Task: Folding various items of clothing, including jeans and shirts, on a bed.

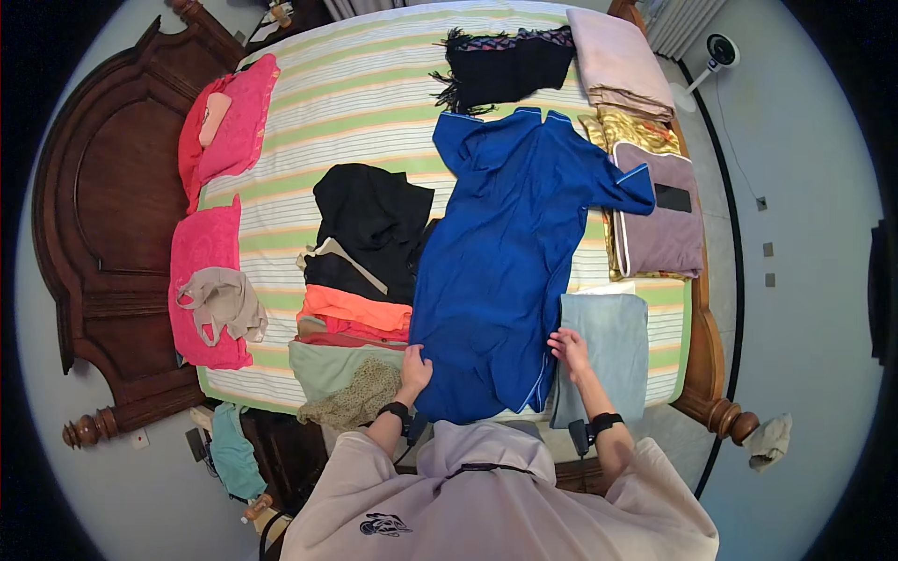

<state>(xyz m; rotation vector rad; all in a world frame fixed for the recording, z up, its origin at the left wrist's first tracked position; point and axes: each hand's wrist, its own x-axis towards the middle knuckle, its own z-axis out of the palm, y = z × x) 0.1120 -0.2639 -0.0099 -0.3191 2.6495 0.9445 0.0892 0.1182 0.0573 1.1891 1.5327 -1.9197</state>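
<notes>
A long blue short-sleeved garment (501,259) with pale blue trim lies spread on the bed, its collar away from me and its hem close to my body. My left hand (417,372) pinches its left edge near the hem. Beside the opposite edge is my right hand (572,353), palm turned up and fingers slightly apart, over folded light-blue jeans (607,350). The garment's right sleeve reaches over a folded mauve blanket (656,242). Left of the garment lie black clothing (372,210), an orange cloth (354,306), a pale green cloth (326,365) and a patterned cloth (358,396).
A black fringed scarf (515,70) and a folded pink sheet (621,63) lie at the far side. A dark phone (673,198) rests on the blanket. Pink pillows (235,126) line the wooden headboard (126,189). A white fan (721,52) stands beyond the footboard (705,343).
</notes>
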